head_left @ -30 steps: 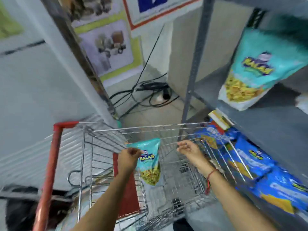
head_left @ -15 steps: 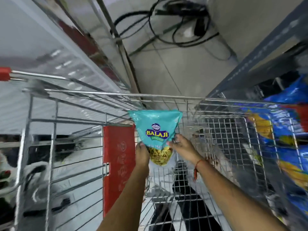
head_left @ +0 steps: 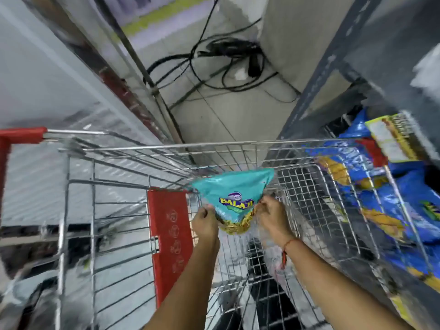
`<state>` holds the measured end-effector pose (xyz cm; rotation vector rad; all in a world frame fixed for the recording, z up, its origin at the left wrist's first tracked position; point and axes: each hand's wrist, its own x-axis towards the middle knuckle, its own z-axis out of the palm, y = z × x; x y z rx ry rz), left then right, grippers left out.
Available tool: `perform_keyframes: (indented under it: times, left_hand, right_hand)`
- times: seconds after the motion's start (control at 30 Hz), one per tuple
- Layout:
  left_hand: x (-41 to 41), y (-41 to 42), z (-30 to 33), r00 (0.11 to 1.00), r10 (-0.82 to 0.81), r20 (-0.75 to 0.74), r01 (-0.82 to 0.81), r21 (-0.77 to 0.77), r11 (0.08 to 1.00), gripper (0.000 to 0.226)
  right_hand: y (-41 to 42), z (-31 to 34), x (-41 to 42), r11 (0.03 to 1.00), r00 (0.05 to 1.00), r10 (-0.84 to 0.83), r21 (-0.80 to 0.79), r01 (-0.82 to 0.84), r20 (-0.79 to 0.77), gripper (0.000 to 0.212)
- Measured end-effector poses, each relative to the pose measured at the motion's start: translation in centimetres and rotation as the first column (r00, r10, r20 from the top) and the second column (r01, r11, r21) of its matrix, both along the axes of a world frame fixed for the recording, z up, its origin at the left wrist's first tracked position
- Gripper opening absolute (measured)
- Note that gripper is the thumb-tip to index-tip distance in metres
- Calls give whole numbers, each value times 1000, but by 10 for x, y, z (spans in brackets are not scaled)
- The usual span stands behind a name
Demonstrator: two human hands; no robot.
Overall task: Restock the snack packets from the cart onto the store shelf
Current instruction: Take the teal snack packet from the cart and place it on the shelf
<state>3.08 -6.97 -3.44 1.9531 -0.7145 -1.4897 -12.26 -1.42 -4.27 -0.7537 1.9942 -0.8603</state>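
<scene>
A teal Balaji snack packet (head_left: 234,196) is held upright inside the wire cart (head_left: 166,148), near its far wall. My left hand (head_left: 205,222) grips the packet's lower left edge. My right hand (head_left: 272,219) holds its lower right edge; a red thread is tied around that wrist. The grey metal store shelf (head_left: 321,75) rises on the right, its upper level blurred. Blue snack packets (head_left: 404,203) lie on the lower shelf level, seen through the cart's right wall.
The cart has a red handle (head_left: 21,135) at the left and a red flap panel (head_left: 170,236) inside. Black cables and a power strip (head_left: 228,60) lie on the tiled floor ahead. A white wall is at the left.
My right hand came from the cart's rim to the packet, so both hands now hold it. The view tilted down into the cart, then shifted slightly, and the packet sits further right.
</scene>
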Motion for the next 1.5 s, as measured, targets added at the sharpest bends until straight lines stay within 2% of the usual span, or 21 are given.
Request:
perform_keyframes:
  times: [0.13, 0.2, 0.27, 0.33, 0.43, 0.57, 0.67, 0.77, 0.87, 1.03, 1.13, 1.23, 1.33, 1.5]
  left_hand:
    - [-18, 3, 83, 988, -150, -36, 141, -173, 975, 35]
    - [-29, 5, 130, 970, -236, -50, 213, -280, 936, 30]
    - [-43, 7, 176, 942, -325, -79, 275, -368, 888, 23]
    - [-58, 7, 221, 902, -424, -77, 345, -463, 816, 25]
    - [-82, 11, 292, 831, -555, -22, 433, -601, 672, 29]
    - [-110, 24, 383, 797, -583, 155, 493, -725, 481, 30]
    - [-132, 34, 434, 738, -667, 106, 462, -799, 384, 30]
    - [-147, 46, 469, 697, -705, 130, 472, -824, 315, 34]
    - [-156, 63, 484, 662, -739, 122, 480, -826, 294, 36]
    - [-173, 76, 476, 628, -769, 115, 514, -804, 300, 49]
    - [-186, 84, 464, 611, -773, 169, 551, -793, 261, 43]
    - [-197, 100, 446, 600, -777, 190, 571, -782, 250, 37]
    - [-216, 112, 417, 576, -803, 154, 605, -741, 292, 31]
    - [-267, 130, 375, 499, -861, 95, 654, -693, 303, 36]
  right_hand:
    - [17, 78, -19, 986, 993, -102, -139, 93, -53, 11]
    - [28, 131, -26, 966, 983, -160, -217, 137, -89, 9]
    - [42, 185, -34, 940, 966, -228, -286, 186, -118, 17]
    - [56, 233, -45, 899, 940, -302, -375, 227, -156, 21]
    - [79, 304, -61, 841, 890, -395, -480, 250, -227, 10]
    - [112, 389, -83, 728, 824, -511, -633, 264, -244, 16]
    - [140, 440, -95, 656, 779, -573, -712, 251, -254, 6]
    - [169, 472, -99, 589, 756, -615, -768, 251, -225, 10]
    - [190, 486, -103, 557, 762, -626, -777, 291, -163, 17]
    - [214, 488, -104, 559, 767, -628, -761, 330, -130, 13]
    - [225, 477, -108, 562, 758, -641, -747, 356, -121, 12]
    - [238, 459, -117, 598, 739, -656, -703, 385, -154, 15]
    - [247, 434, -135, 638, 705, -676, -649, 415, -213, 15]
    - [253, 389, -184, 676, 617, -707, -585, 448, -345, 13]
